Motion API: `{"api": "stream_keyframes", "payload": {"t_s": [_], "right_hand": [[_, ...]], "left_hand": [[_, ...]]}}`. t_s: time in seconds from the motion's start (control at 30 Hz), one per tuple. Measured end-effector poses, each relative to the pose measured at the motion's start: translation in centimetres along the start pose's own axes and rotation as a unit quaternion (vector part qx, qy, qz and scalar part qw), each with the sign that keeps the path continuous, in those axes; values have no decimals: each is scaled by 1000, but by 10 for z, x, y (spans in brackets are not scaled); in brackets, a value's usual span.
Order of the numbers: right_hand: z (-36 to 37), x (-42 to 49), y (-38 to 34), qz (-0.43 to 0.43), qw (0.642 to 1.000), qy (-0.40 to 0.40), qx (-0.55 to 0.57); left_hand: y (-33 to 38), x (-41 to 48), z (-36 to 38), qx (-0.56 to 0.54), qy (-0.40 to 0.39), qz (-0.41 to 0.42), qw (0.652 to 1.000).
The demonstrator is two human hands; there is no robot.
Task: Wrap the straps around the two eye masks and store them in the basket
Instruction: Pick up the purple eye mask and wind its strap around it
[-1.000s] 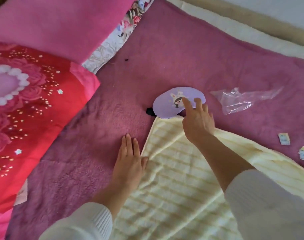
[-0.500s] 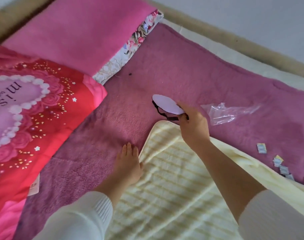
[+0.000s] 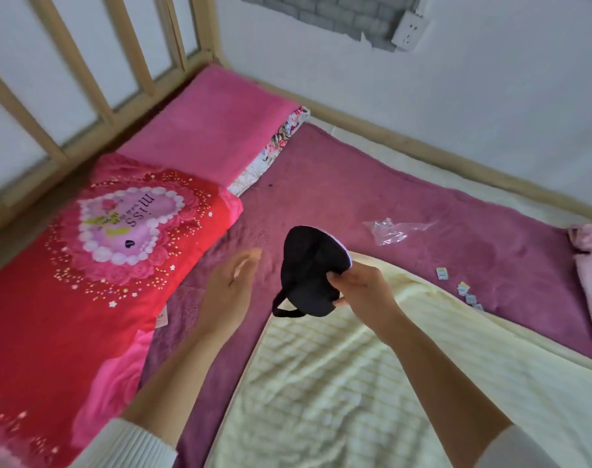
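My right hand [image 3: 362,292] grips an eye mask [image 3: 309,265] by one end and holds it up above the bed. Its black underside faces me, with a thin lilac rim showing at the top right. A black strap [image 3: 282,307] loops down from its lower left. My left hand [image 3: 232,292] hovers open just left of the mask, fingers together and pointing up, touching nothing. A pink satin item [image 3: 591,275] lies at the far right edge; I cannot tell whether it is the second mask. No basket is in view.
A pale yellow striped blanket [image 3: 355,383] covers the near part of the bed over a purple fleece sheet [image 3: 355,190]. A red heart-print pillow [image 3: 95,265] and a pink pillow [image 3: 213,130] lie left. A clear plastic bag [image 3: 389,229] and several small paper packets [image 3: 463,292] lie right. Wooden rails stand behind.
My right hand picked the mask off the sheet, lifted it and turned its black side toward me. My left hand rose from the bed. The camera tilted up.
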State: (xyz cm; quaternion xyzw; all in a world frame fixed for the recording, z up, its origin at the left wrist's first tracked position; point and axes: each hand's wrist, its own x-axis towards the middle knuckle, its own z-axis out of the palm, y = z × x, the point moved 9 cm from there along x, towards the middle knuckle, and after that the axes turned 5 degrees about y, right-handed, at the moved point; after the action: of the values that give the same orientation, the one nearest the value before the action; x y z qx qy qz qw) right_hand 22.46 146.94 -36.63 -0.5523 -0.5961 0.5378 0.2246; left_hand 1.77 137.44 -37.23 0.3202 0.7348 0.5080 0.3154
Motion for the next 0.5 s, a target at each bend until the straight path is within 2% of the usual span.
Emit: {"api": "stream_keyframes", "payload": {"t_s": [0.07,0.13,0.23,0.33,0.4,0.5], "right_hand": [[5,-32,-24,-53,998,-25,-12],[14,-67,-47,-102,992,-68,-16],[21,-115,-70,-150,982,-111,-5],[25,-162,-85,-175,977,-120,-26],[28,-189,-90,-181,975,-127,-36],[36,-231,-88,-152,979,-137,7]], "left_hand": [[14,-27,-16,-89,-3,-45,995],[19,-55,-25,-160,-19,-126,979],[26,-103,-38,-177,-71,-194,962],[45,-157,-51,-142,-132,-182,964],[59,-190,-64,-100,-154,-146,972],[74,-237,-86,-66,-164,-88,980]]}}
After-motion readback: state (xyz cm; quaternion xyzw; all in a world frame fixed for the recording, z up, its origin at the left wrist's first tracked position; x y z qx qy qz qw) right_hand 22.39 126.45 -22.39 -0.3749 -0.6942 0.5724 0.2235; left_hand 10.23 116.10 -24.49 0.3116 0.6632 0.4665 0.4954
